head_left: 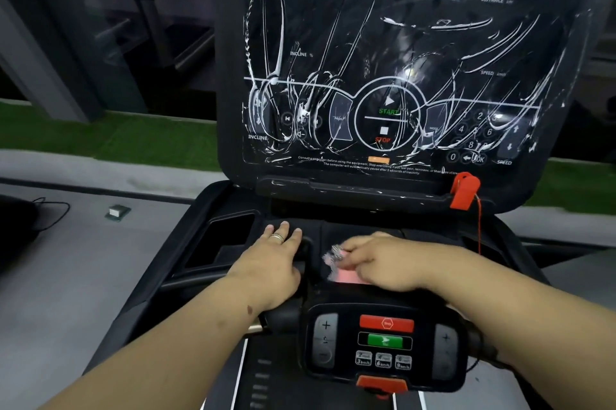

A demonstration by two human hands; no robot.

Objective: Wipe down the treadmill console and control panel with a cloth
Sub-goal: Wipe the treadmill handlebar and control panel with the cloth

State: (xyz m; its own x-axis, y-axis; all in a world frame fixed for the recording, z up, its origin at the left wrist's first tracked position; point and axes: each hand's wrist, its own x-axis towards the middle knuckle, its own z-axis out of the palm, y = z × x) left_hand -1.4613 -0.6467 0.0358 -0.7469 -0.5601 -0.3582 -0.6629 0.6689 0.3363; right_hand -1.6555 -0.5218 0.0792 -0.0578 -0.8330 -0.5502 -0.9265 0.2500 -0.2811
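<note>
The cloth (340,264), pink and crumpled with a pale blurred edge, lies on the black plastic shelf of the treadmill console (333,236), just beyond the near control panel (383,343). The right hand (383,263) lies over it from the right, fingers bent down on the fabric and pressing it to the shelf; most of the cloth is hidden under the palm, and only its left part shows past the fingertips. The left hand (270,263) rests flat just to the left of it, fingers straight and spread on the matte plastic, holding nothing; a silver ring (277,237) sits on one finger.

The near panel is a rounded black pod with a red stop button, a green button below it, grey plus and minus rockers on both sides, and three small keys marked 3, 6 and 9 km/h. Farther off, the glossy upright display (400,76) is streaked with white curved smears. Its writing reads Fitness, TIME, CALORIES, HEART RATE, DISTANCE, INCLINE, SPEED, START in green and STOP in red, with a number pad at the right. A red safety clip (465,191) with a thin red cord hangs at its lower right corner.

A rectangular recess (226,236) opens in the shelf at the left. Beyond lies grey floor, a small box (117,211) and green turf (116,139).
</note>
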